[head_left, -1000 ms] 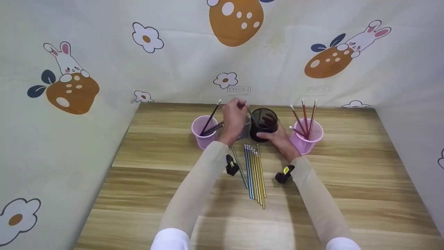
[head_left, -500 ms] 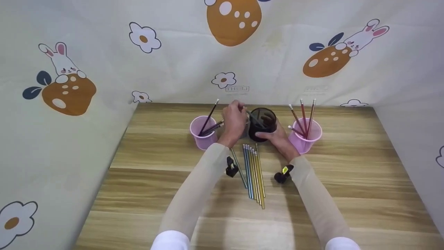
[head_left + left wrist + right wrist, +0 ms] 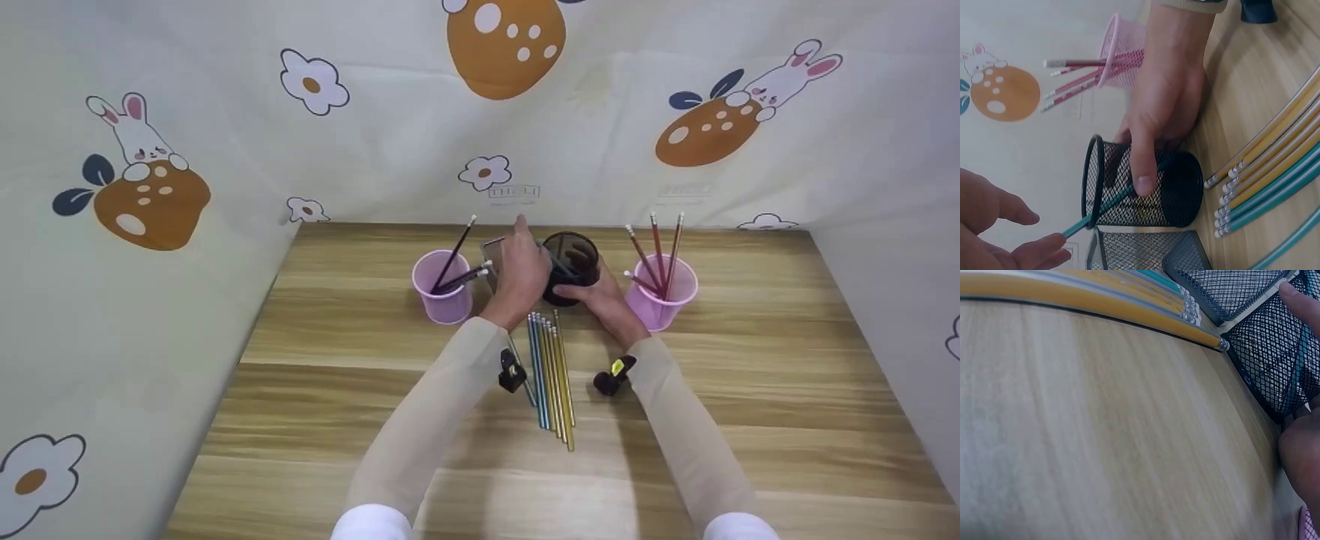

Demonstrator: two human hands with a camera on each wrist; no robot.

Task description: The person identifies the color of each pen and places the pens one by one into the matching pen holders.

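A black round mesh cup (image 3: 579, 251) stands at the back of the wooden table (image 3: 300, 390). My right hand (image 3: 600, 296) grips it from the right; the left wrist view shows that hand (image 3: 1165, 107) with its thumb across the cup's wall (image 3: 1179, 191). A teal pencil (image 3: 1109, 205) leans inside the cup and sticks out over its rim. My left hand (image 3: 521, 274) hovers just left of the cup, and its straight fingers (image 3: 999, 230) lie beside the pencil's end without gripping it. Several blue and yellow pencils (image 3: 551, 375) lie in a row in front of the cup.
A pink cup (image 3: 442, 292) with dark pencils stands left, another pink cup (image 3: 667, 300) with red pencils right. A grey square mesh holder (image 3: 491, 251) sits behind my left hand. Cartoon-print cloth walls (image 3: 150, 187) enclose three sides.
My left hand held the teal pencil over the black cup; now its fingers have spread, the pencil rests in the cup, and the hand has shifted slightly right.
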